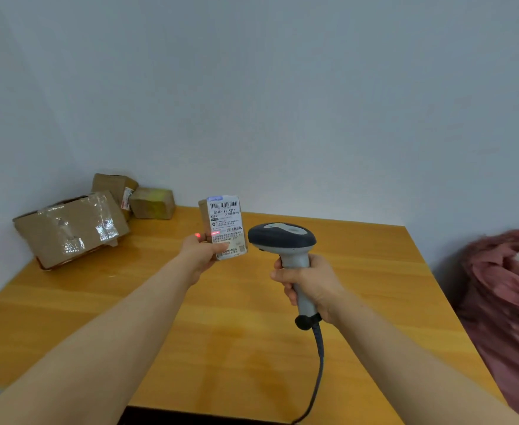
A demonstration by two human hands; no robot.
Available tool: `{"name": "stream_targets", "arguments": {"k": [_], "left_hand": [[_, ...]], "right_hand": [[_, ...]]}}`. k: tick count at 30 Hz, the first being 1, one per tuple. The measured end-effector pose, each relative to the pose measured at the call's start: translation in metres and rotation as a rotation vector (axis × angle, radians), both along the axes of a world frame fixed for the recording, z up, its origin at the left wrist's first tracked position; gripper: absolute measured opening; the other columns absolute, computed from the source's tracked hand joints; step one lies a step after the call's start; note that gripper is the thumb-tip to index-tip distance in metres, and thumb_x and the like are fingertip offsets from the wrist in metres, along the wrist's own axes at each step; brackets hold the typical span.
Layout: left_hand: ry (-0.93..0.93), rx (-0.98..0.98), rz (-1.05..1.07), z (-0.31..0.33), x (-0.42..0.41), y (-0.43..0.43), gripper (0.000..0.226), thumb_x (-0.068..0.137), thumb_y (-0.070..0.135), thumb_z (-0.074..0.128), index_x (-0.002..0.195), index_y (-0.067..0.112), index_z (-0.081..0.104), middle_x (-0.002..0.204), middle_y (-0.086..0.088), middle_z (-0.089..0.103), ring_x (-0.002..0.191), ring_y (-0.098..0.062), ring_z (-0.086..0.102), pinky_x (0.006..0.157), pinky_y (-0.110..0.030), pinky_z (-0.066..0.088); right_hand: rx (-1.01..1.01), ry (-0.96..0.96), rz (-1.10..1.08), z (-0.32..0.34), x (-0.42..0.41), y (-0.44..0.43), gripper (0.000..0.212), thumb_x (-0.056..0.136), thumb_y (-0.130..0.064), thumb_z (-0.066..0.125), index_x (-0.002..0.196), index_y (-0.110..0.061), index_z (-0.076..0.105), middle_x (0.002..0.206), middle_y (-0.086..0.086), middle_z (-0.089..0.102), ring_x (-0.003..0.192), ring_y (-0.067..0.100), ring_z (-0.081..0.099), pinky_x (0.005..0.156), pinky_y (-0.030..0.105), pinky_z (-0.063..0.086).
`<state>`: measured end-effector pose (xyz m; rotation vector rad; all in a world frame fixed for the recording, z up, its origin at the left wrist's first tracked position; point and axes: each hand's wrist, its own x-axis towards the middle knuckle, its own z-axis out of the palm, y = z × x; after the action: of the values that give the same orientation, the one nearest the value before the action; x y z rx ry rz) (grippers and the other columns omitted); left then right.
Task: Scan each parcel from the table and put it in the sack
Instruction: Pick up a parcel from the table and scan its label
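My left hand [201, 254] grips a small cardboard parcel [223, 226] upright above the wooden table [190, 317], its white barcode label facing me. A red scan line falls across the label's middle and onto my fingertip. My right hand [308, 283] holds a grey barcode scanner [282, 240] by its handle, head aimed at the parcel from the right. Its dark cable hangs down toward the table's near edge. The pink sack [503, 302] sits open to the right of the table, with something pale inside it.
At the table's far left corner lie three more parcels: a large taped box [71, 230], a tilted box [115, 185] behind it and a small box [152, 203] against the grey wall.
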<state>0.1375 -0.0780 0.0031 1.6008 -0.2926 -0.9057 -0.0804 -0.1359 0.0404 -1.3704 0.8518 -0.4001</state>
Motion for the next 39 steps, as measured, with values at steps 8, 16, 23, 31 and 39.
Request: {"name": "stream_targets", "arguments": {"k": [8, 16, 23, 31, 39], "left_hand": [[0.003, 0.029, -0.033, -0.003, 0.0, -0.005, 0.022, 0.084, -0.001, 0.068, 0.092, 0.016, 0.058, 0.092, -0.003, 0.069, 0.08, -0.014, 0.066, 0.062, -0.022, 0.048], [0.139, 0.027, -0.172, -0.011, -0.018, -0.037, 0.019, 0.093, 0.014, 0.061, 0.111, 0.01, 0.057, 0.103, -0.008, 0.067, 0.09, -0.02, 0.065, 0.066, -0.029, 0.054], [0.218, 0.065, -0.373, -0.022, -0.133, -0.096, 0.016, 0.095, 0.01, 0.054, 0.111, 0.009, 0.058, 0.102, -0.009, 0.066, 0.089, -0.021, 0.064, 0.059, -0.028, 0.058], [0.191, 0.05, -0.615, -0.016, -0.336, -0.172, 0.037, 0.093, 0.001, 0.055, 0.128, 0.01, 0.054, 0.107, -0.007, 0.068, 0.092, -0.019, 0.066, 0.072, -0.029, 0.057], [-0.082, -0.016, -0.687, -0.003, -0.49, -0.248, 0.025, 0.087, 0.003, 0.067, 0.11, 0.007, 0.058, 0.115, -0.011, 0.065, 0.098, -0.02, 0.063, 0.086, -0.029, 0.048]], "right_hand": [[0.035, 0.01, -0.01, -0.004, 0.001, 0.002, 0.013, 0.081, -0.001, 0.071, 0.083, -0.007, 0.059, 0.05, 0.003, 0.05, 0.039, 0.016, 0.041, 0.042, 0.023, 0.039], [0.152, -0.09, -0.242, -0.016, -0.026, -0.009, 0.026, 0.081, -0.004, 0.073, 0.105, -0.001, 0.062, 0.054, 0.004, 0.056, 0.039, 0.016, 0.044, 0.042, 0.025, 0.041], [0.295, -0.181, -0.656, -0.037, -0.145, -0.042, 0.01, 0.083, 0.0, 0.069, 0.089, -0.002, 0.061, 0.055, 0.006, 0.054, 0.043, 0.018, 0.046, 0.044, 0.028, 0.042], [0.357, -0.269, -0.85, -0.053, -0.326, -0.092, 0.007, 0.084, 0.002, 0.067, 0.087, -0.001, 0.061, 0.053, 0.006, 0.055, 0.042, 0.017, 0.048, 0.044, 0.027, 0.043], [0.382, -0.296, -1.041, -0.051, -0.47, -0.15, 0.007, 0.084, 0.002, 0.065, 0.087, -0.004, 0.063, 0.052, 0.005, 0.054, 0.039, 0.015, 0.047, 0.04, 0.025, 0.042]]}}
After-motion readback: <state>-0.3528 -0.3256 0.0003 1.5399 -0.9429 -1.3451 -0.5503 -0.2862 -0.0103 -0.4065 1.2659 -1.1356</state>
